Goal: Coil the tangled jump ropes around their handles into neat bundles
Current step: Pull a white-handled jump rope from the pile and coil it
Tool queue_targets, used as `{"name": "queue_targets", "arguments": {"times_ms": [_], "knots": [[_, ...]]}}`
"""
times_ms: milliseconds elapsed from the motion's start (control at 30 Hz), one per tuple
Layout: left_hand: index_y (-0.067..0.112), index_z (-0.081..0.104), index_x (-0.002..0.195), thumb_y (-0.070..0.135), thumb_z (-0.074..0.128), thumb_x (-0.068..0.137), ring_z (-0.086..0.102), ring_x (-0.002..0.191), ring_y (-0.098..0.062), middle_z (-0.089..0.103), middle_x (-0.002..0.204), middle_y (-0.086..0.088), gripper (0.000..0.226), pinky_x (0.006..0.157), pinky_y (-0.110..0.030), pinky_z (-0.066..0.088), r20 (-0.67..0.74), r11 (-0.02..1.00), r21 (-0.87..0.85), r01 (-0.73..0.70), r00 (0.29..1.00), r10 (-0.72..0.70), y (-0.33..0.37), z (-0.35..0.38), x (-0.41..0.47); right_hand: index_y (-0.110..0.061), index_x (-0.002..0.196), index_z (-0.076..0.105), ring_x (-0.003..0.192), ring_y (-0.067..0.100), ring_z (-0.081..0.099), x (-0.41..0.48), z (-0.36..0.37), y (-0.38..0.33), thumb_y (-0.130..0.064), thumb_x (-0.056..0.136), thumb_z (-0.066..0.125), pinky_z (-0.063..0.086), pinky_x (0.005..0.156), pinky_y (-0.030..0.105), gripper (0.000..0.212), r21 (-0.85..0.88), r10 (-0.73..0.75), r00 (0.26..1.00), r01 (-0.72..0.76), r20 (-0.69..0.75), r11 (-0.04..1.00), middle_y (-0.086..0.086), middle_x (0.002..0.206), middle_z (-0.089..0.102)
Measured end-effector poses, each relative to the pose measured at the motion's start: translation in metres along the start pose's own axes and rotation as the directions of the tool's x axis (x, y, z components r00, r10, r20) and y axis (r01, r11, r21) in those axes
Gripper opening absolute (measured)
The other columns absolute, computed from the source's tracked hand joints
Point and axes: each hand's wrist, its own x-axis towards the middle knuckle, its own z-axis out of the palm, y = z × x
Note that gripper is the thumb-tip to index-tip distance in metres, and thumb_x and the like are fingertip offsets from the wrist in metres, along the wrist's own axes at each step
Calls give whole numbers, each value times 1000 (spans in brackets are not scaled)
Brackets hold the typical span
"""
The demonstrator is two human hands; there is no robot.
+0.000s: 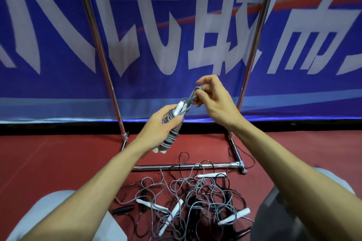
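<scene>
Rope [173, 129], light and springy, sits coiled round its handles in the left hand [163, 123], fingers clamped on it; the right hand [213, 101] pinches the end loop. Tangle [195, 199] lies on the floor

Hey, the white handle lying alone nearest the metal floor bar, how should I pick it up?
Pinch the white handle across its middle, coming straight down from above. It lies flat on the floor, clear of the tangle; its grey cord leaves the left tip.
</scene>
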Motion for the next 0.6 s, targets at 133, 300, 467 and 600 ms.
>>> {"name": "queue_targets", "arguments": {"times_ms": [133, 300, 467, 600], "knots": [[33, 55, 122, 28, 67, 89, 62, 102, -3, 67, 112, 8, 35, 95, -24, 46, 28, 998, -45, -46, 999, 47, 38, -31, 7, -20, 94, 46, 62, 15, 60, 25, 0, -47, 0, 94, 48, 52, 64, 28, 20, -22, -100, 995, 100, 6, 995, -6, 68, 58], [37, 51, 113, 30, 77, 77, 62, 89, -6, 61, 115, 8, 45, 80, -19, 51, -89, 976, -60, -210, 975, 205, 104, -60, 12, -15, 92, 51, 60, 2, 61, 55, -2, -115, -5, 92, 56, 48, 61, 18, 12, -33, -180, 982, 179, -49, 983, -1, 71, 64], [28, 62, 102, 35, 74, 78, 63, 96, -6, 66, 99, 10, 28, 83, -22, 51, -311, 932, -95, -350, 900, 306, 156, -85, 7, -7, 94, 56, 61, 18, 65, 81, -10, -172, -4, 91, 59, 56, 61, 29, 5, 22, -215, 968, 219, -127, 975, 11, 76, 68], [17, 68, 98, 41, 66, 85, 63, 78, -9, 66, 81, 8, 27, 73, -27, 53, -407, 894, -229, -385, 872, 271, 196, -104, 4, -6, 94, 57, 62, 24, 67, 100, -13, -212, -2, 91, 58, 57, 63, 33, 5, 82, -252, 959, 264, -126, 961, 11, 73, 69]]}}
